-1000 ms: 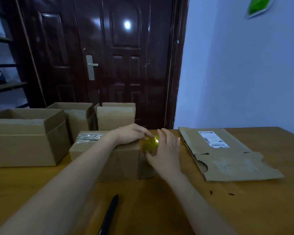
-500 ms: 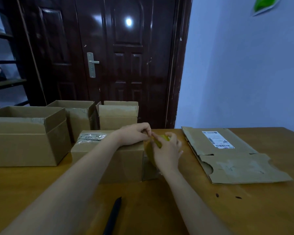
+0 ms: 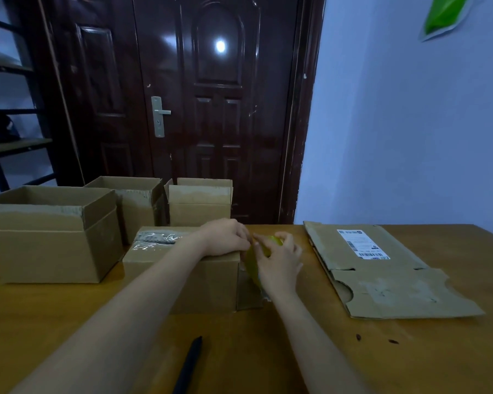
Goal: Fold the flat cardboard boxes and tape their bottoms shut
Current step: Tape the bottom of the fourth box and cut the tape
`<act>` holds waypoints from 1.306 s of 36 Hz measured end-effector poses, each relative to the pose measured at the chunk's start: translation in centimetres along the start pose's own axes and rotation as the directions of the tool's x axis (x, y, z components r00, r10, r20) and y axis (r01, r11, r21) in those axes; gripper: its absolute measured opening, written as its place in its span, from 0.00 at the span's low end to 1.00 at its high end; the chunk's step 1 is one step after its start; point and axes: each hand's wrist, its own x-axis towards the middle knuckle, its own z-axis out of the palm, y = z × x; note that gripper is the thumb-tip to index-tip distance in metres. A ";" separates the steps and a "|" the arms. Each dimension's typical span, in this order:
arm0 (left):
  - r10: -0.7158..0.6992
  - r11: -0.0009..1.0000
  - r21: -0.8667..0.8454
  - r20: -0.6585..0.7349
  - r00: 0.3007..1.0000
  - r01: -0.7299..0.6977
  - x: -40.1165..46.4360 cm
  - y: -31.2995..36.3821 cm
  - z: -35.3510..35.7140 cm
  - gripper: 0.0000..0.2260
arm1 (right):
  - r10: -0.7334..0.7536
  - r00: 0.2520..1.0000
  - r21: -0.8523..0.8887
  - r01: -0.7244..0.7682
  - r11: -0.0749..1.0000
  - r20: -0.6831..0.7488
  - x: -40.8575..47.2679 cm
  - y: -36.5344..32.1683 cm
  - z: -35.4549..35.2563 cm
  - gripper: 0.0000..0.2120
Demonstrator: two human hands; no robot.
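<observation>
The small folded brown cardboard box (image 3: 182, 268) stands near the middle of the wooden surface (image 3: 268, 359), bottom side up, with a strip of clear tape (image 3: 157, 239) shining across its top at the far left end. The left hand (image 3: 225, 237) rests on the box's upper right edge with its fingers curled down, pressing there; whether it pinches a tape end cannot be told. The right hand (image 3: 279, 265) is curled round the yellow-green roll of tape (image 3: 261, 255), holding it against the box's right end wall. Judged from this, the step in hand is laying tape over the bottom seam and down the end. Corrugated cardboard of this kind should be light and fairly stiff along its panels but weak at the scored folds, so it is best steadied by pressure on an edge or corner, not on the middle of a flap. The tape is thin, sticky and prone to wrinkling; hold the roll by its rim and keep the strip taut. A flat, unfolded cardboard box with a white label (image 3: 382, 274) lies to the right, well apart. Three open folded boxes (image 3: 49, 237) stand behind at the left, and a black pen (image 3: 188, 365) lies nearer the person.
</observation>
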 end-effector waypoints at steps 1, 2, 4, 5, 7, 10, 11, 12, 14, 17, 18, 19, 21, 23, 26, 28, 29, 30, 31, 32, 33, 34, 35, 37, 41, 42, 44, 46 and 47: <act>-0.009 1.000 -0.003 0.014 1.000 0.009 0.1 -0.1 0.0 0.11 | 0.003 1.000 0.002 -0.003 1.000 0.002 -0.1 -0.1 0.0 0.12; -0.022 1.000 -0.004 0.025 0.999 0.022 0.1 -0.1 -0.1 0.10 | 0.005 1.000 0.005 -0.005 1.000 0.002 -0.1 -0.2 0.0 0.12; -0.041 0.999 0.015 0.058 0.997 0.041 0.1 0.2 -0.3 0.10 | 0.011 1.000 0.006 -0.011 1.000 -0.001 -0.2 -0.4 0.1 0.11; -0.055 0.998 0.035 0.088 0.995 0.052 0.2 0.3 -0.4 0.10 | 0.016 1.000 0.006 -0.016 1.000 -0.004 -0.2 -0.4 0.1 0.11; -0.096 0.992 0.092 0.152 0.984 0.082 0.5 0.9 -0.7 0.09 | 0.025 1.000 0.017 -0.025 1.000 -0.019 -0.2 -0.4 0.0 0.11; -0.143 0.963 0.256 0.194 0.971 0.091 1.1 1.6 -0.6 0.08 | 0.028 0.999 0.078 -0.026 0.997 -0.032 -0.3 -0.3 0.0 0.10; -0.155 0.946 0.314 0.196 0.968 0.088 1.2 1.8 -0.4 0.11 | 0.032 0.999 0.095 -0.029 0.995 -0.031 -0.3 -0.3 0.0 0.09; -0.165 0.929 0.358 0.187 0.968 0.089 1.2 1.9 -0.3 0.14 | 0.039 0.999 0.109 -0.035 0.993 -0.031 -0.4 -0.3 0.0 0.09; -0.147 0.923 0.376 0.135 0.980 0.086 0.8 1.9 -0.1 0.17 | 0.052 0.998 0.140 -0.046 0.989 -0.040 -0.4 -0.5 0.1 0.08; -0.092 0.967 0.241 0.040 0.995 0.080 0.0 1.4 -0.1 0.16 | 0.061 0.997 0.196 -0.049 0.979 -0.054 -0.4 -0.4 0.1 0.07; -0.096 0.978 0.188 0.015 0.995 0.091 0.0 1.1 0.0 0.15 | 0.056 0.997 0.201 -0.043 0.979 -0.057 -0.4 -0.4 0.1 0.07; -0.105 0.983 0.152 0.000 0.995 0.103 -0.1 1.1 0.1 0.14 | 0.050 0.997 0.204 -0.036 0.978 -0.063 -0.4 -0.3 0.1 0.07; -0.137 0.984 0.111 -0.012 0.990 0.138 -0.1 1.2 0.1 0.14 | 0.048 0.996 0.219 -0.030 0.975 -0.075 -0.4 -0.1 0.1 0.08; -0.177 0.980 0.085 -0.014 0.984 0.178 -0.1 1.5 0.1 0.15 | 0.051 0.996 0.226 -0.033 0.974 -0.074 -0.3 0.0 0.0 0.09; -0.206 0.978 0.030 -0.004 0.979 0.206 0.3 1.3 0.1 0.15 | 0.042 0.997 0.182 -0.029 0.983 -0.068 -0.3 0.1 -0.1 0.09; -0.221 0.975 0.015 0.012 0.975 0.221 0.5 1.5 0.1 0.15 | 0.041 0.998 0.173 -0.031 0.984 -0.054 -0.2 0.1 -0.2 0.09; -0.224 0.974 0.023 0.013 0.975 0.223 0.5 1.6 0.2 0.14 | 0.044 0.998 0.179 -0.035 0.983 -0.044 -0.1 0.2 -0.2 0.10; -0.222 0.974 0.036 0.002 0.975 0.222 0.4 1.7 0.2 0.13 | 0.046 0.998 0.190 -0.039 0.981 -0.035 0.0 0.2 -0.3 0.10; -0.213 0.976 0.045 -0.024 0.977 0.214 0.3 1.7 0.3 0.11 | 0.047 0.998 0.204 -0.040 0.978 -0.032 0.0 0.2 -0.3 0.10; -0.195 0.980 0.032 -0.068 0.978 0.198 0.1 1.4 0.4 0.09 | 0.050 0.998 0.220 -0.041 0.975 -0.035 0.1 0.3 -0.4 0.11; -0.175 0.984 0.000 -0.118 0.978 0.176 0.0 1.2 0.5 0.07 | 0.057 0.998 0.238 -0.046 0.970 -0.039 0.2 0.3 -0.5 0.11; -0.156 0.988 -0.025 -0.166 0.974 0.154 -0.3 1.0 0.7 0.05 | 0.066 0.997 0.260 -0.054 0.964 -0.038 0.3 0.3 -0.6 0.11; -0.130 0.992 -0.025 -0.218 0.967 0.128 -0.5 1.0 0.8 0.04 | 0.076 0.996 0.283 -0.063 0.957 -0.035 0.3 0.3 -0.7 0.11; -0.039 0.995 0.075 -0.334 0.942 0.067 -0.8 1.4 0.9 0.05 | 0.071 0.997 0.324 -0.058 0.944 -0.030 0.3 0.3 -1.0 0.11; 0.139 0.948 0.319 -0.457 0.878 0.015 -1.2 2.8 0.6 0.14 | -0.025 0.998 0.469 0.050 0.882 -0.059 -0.3 -0.4 -2.8 0.12; 0.146 0.945 0.326 -0.446 0.883 0.008 -1.4 2.9 0.6 0.17 | -0.053 0.996 0.493 0.080 0.866 -0.069 -0.5 -0.7 -3.5 0.12; 0.141 0.952 0.306 -0.398 0.907 -0.013 -1.7 3.3 0.4 0.25 | -0.121 0.986 0.491 0.160 0.856 -0.112 -0.6 -1.4 -4.8 0.11; 0.152 0.965 0.258 -0.376 0.914 -0.055 -1.9 3.8 0.4 0.34 | -0.163 0.977 0.500 0.210 0.840 -0.138 -0.6 -2.0 -5.9 0.11; 0.151 0.981 0.169 -0.377 0.914 -0.092 -1.9 4.1 0.4 0.35 | -0.171 0.974 0.510 0.224 0.831 -0.149 -0.5 -2.3 -6.4 0.11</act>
